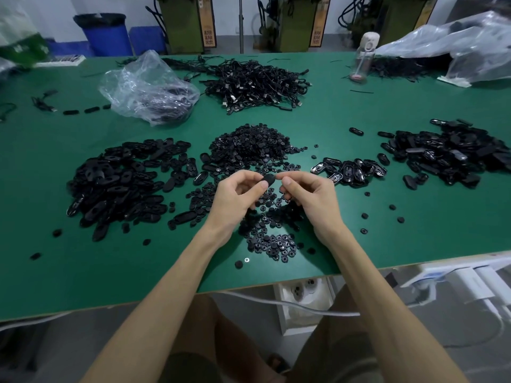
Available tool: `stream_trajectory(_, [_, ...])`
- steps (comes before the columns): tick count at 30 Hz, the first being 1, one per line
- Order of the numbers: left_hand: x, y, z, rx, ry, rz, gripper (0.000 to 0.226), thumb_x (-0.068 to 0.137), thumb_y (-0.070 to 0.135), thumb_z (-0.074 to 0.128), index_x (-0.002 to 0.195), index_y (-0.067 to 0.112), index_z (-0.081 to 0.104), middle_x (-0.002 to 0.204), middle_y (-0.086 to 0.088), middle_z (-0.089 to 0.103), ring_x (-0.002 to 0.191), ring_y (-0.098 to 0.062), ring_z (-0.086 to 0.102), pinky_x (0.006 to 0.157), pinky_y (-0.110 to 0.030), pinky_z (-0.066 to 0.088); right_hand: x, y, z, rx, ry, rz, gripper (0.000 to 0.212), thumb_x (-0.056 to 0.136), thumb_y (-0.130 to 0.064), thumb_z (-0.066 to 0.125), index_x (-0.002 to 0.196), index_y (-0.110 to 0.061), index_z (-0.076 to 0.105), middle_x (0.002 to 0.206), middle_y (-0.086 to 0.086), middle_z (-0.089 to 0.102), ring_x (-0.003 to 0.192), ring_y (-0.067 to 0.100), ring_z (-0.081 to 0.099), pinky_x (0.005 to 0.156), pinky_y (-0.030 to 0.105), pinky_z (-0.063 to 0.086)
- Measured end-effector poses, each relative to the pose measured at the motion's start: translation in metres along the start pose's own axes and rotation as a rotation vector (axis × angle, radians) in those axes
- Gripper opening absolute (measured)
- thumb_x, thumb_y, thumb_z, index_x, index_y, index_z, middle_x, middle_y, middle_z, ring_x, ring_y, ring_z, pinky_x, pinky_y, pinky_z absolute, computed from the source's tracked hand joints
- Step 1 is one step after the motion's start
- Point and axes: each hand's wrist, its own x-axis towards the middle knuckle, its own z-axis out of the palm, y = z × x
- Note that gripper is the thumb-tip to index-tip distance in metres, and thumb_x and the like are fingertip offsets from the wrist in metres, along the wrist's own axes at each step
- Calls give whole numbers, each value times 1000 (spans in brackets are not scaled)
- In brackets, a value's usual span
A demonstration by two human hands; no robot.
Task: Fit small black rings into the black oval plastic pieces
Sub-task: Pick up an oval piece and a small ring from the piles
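**Oval piece held up over the loose rings**

Head view: the left hand (237, 194) pinches a black oval piece (268, 179) between thumb and forefinger, holding it just above the green counter (387, 230). The right hand (307, 194) meets it from the other side, fingers curled and thumb and forefinger drawn close together at the piece's right end. Whether a ring sits between those fingertips is hidden, so I cannot tell what that hand grips, if anything.

Small black rings (271, 244) lie scattered directly beneath the hands, with a deeper ring heap (249, 147) just behind. A large pile of oval pieces (119, 183) lies to the left. A smaller glossy cluster of ovals (351, 170) sits to the right, with another heap (453, 153) beyond it. Further back are a tangle of cables (254, 84), a clear plastic bag (149, 89) and a bottle (365, 56).

The oval looks like light, rigid moulded plastic, smooth enough to slip. It is probably best pinched across its narrow sides or by one end, leaving its face free. The rings are tiny, almost weightless and easy to drop, so a fingertip pinch on the rim suits them, with a straight press to seat them.
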Motion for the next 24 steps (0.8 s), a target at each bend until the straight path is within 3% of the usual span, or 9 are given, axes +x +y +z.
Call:
stream_trajectory(7, [1,0,0,14,19,-39,26,105,9,59,128,13,70,82,-1,63,68,-9,57,64,-24,50,1,-1,1,43,-13,15,14,95,-8,74,108,-10,78,89,6,80,73,12,72,67,13,51])
stream_trajectory(15, [-2,5,2,-22,14,-13,15,102,8,62,115,11,69,94,-6,70,73,-16,67,60,-26,52,2,0,1,61,-25,35,14,89,-5,79,102,-10,79,90,6,80,81,17,76,75,20,57])
stream_trajectory(19, [-2,5,2,-56,6,-13,7,101,9,64,108,10,68,86,2,73,73,-19,71,59,-28,54,1,0,1,54,-15,45,11,92,-13,78,103,-14,80,91,6,81,83,16,76,67,18,53])
stream_trajectory(24, [-2,3,2,-68,16,-24,12,104,11,62,110,2,67,92,-5,78,76,-23,74,59,-29,56,2,1,1,63,-15,45,12,93,-9,76,104,-10,79,92,7,80,83,15,76,67,18,53])
